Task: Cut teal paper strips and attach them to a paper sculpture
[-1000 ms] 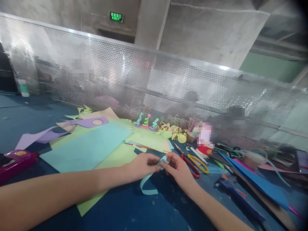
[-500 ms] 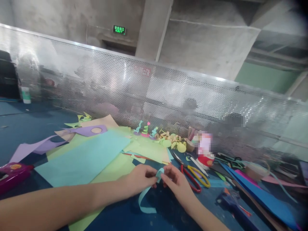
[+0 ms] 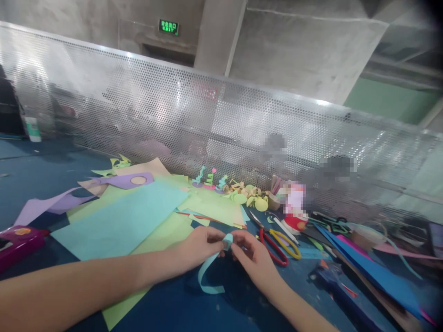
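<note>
A narrow light-blue paper strip [image 3: 205, 276] hangs in a curve above the dark blue table, its upper end folded into a small loop. My left hand [image 3: 204, 244] pinches that upper end between thumb and fingers. From the other side, my right hand [image 3: 251, 251] has its thumb and fingertips closed on the same folded end. The two hands nearly touch. Left of them, a large light-blue sheet [image 3: 121, 221] lies on light-green paper [image 3: 162, 240].
Scissors [image 3: 277, 244] with red and yellow handles lie right of my hands. A dark blue glue gun [image 3: 339, 290] is farther right, beside blue sheets [image 3: 380, 276]. Small paper spirals [image 3: 210, 180] stand before the perforated metal screen [image 3: 155, 101]. A magenta tool [image 3: 20, 244] sits at left.
The view has tilted slightly, so my hands and the table items appear a little higher. The folded end of the strip looks more compact between my fingers.
</note>
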{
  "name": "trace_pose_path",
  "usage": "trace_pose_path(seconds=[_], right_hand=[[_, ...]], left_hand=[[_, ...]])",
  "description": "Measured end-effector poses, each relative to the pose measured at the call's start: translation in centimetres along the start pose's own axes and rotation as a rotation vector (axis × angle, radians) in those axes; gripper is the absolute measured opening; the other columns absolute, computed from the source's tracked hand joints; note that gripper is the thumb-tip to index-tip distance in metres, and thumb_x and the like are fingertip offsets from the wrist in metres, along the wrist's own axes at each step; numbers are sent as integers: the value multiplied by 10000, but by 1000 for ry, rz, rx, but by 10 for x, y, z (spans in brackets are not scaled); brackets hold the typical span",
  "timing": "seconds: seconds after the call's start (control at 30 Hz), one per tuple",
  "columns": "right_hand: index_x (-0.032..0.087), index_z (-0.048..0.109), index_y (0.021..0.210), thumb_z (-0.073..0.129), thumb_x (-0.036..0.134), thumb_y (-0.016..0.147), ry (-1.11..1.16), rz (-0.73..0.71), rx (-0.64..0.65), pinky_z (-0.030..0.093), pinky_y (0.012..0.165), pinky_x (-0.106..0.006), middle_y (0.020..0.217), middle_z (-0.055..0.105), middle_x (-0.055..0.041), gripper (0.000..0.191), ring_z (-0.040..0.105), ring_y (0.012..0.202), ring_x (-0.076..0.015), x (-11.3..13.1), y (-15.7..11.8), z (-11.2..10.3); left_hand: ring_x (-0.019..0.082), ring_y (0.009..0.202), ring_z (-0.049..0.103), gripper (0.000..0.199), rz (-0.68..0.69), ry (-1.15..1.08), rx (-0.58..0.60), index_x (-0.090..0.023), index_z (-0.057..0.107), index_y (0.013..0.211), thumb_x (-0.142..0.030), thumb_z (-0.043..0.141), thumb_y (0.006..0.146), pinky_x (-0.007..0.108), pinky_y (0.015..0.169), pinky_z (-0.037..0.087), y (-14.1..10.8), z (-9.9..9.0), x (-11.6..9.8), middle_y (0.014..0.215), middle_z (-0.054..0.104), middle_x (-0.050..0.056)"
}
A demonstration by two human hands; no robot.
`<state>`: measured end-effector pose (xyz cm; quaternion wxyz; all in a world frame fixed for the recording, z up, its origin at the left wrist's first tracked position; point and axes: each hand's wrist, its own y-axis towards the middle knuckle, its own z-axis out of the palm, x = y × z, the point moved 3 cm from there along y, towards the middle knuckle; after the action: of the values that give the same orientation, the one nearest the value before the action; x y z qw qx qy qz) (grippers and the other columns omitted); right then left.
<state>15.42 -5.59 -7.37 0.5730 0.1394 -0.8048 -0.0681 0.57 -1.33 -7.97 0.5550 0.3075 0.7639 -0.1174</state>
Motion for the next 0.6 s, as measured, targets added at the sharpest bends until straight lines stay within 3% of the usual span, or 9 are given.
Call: trace_pose_path(seconds=[0.2,0.43,0.6], right_hand=[[193,598,887,436,498,842,84,77,-76,472,587,-280,707,567,-19,348,545,646,-166,-6,2,-5],[234,540,1012,561,396,795,58,30,15,472,585,-261,783,553,-3,272,556,714,-162,-8,3,-1],[218,532,959,543,343,810,-19,12,26,461,580,-255,790,564,-7,195,535,678,-144,-8,2,1]], left_hand=[[144,656,601,222,-9,-94,33,-161,644,833,-321,502,773,237,651,465,0,1,-4,745,656,20],[148,656,615,194,-12,-82,37,-160,614,854,-268,479,767,246,642,479,0,3,1,735,653,21],[150,667,610,232,-5,7,31,-163,602,897,-335,524,763,241,643,470,0,4,3,750,654,24]])
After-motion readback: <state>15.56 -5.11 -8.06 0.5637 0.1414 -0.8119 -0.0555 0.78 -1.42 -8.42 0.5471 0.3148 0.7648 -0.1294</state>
